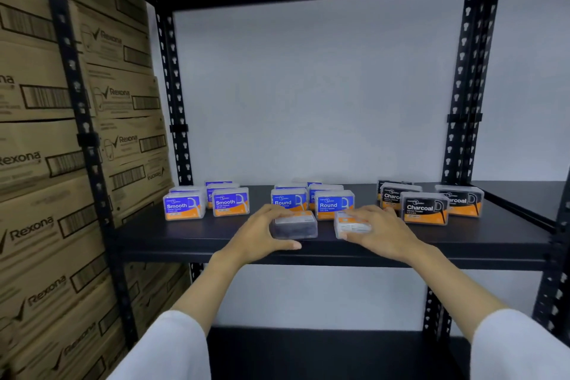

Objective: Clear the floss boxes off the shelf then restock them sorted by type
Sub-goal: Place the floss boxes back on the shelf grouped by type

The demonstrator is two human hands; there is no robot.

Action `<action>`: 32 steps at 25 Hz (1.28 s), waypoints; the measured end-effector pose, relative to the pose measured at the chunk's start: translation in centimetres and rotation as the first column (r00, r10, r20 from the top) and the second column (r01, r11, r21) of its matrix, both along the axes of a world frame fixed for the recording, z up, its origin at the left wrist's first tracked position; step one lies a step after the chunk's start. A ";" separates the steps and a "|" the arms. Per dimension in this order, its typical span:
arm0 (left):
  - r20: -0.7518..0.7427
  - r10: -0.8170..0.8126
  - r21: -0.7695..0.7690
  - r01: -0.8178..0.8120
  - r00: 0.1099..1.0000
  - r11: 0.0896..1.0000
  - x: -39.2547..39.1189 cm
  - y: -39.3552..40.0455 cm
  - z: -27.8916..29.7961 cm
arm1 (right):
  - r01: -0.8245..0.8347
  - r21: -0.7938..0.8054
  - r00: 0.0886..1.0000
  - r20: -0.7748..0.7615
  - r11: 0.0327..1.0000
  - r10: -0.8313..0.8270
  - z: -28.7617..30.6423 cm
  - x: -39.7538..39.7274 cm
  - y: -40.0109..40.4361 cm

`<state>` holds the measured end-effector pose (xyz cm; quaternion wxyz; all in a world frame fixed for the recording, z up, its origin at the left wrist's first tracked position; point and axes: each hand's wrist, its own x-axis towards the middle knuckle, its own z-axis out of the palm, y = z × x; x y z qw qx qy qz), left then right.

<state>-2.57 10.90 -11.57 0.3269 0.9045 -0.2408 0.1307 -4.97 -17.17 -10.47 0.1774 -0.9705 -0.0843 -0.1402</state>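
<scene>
On the black shelf (pixel 191 234) floss boxes stand in three groups: blue Smooth boxes (pixel 184 206) at the left, blue Round boxes (pixel 333 203) in the middle, black Charcoal boxes (pixel 425 208) at the right. In front of the Round group, my left hand (pixel 262 237) grips a dark floss box (pixel 294 227) lying flat, thumb at its near edge. My right hand (pixel 377 231) grips a pale floss box (pixel 351 225) beside it, fingers over its top.
Stacked brown Rexona cartons (pixel 46 163) fill the rack to the left behind a black upright (pixel 77 92). Black posts (pixel 465 86) frame the bay at the right. A lower black shelf (pixel 324 348) lies beneath. A white wall stands behind the boxes.
</scene>
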 end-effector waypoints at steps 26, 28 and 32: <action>0.001 0.414 -0.230 -0.403 0.910 0.886 0.1 1.4 -0.4 | -0.052 0.096 0.982 0.185 0.994 0.034 -0.1 0.0 0.8; 0.123 0.513 -0.072 -0.508 0.849 0.858 -0.3 1.9 -1.3 | -0.161 0.190 0.960 0.258 0.968 0.109 0.9 -0.1 2.3; 0.205 0.491 0.032 -0.507 0.847 0.861 -0.4 2.1 -1.9 | -0.344 0.168 0.923 0.243 0.924 0.300 2.8 1.0 6.6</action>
